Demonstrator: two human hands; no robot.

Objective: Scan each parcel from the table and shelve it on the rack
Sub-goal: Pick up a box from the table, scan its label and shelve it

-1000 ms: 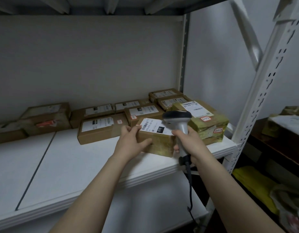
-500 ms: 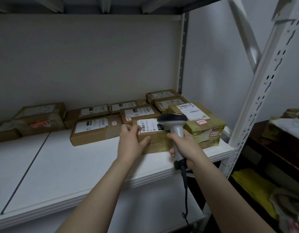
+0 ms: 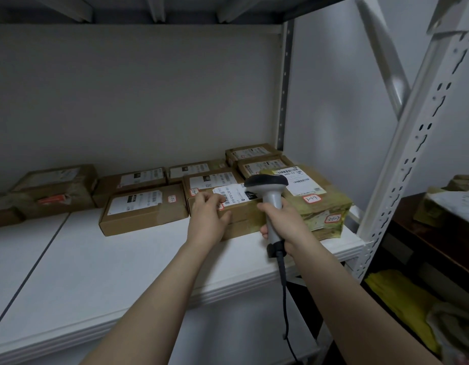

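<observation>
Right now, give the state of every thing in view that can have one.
shelf, loaded along its back and right end.
front parcel, lying flat on the shelf, label up.
left hand, holding the front parcel's left end, fingers on top, thumb on front.
scanner, upright, head by the front parcel's label.
right hand, gripping the scanner's handle.
yellow-taped parcel, flat on the shelf, right of the front parcel.

Dim light falls on a plain grey wall [image 3: 135, 96]; at right stands what may be a dark wood table [image 3: 433, 238].
</observation>
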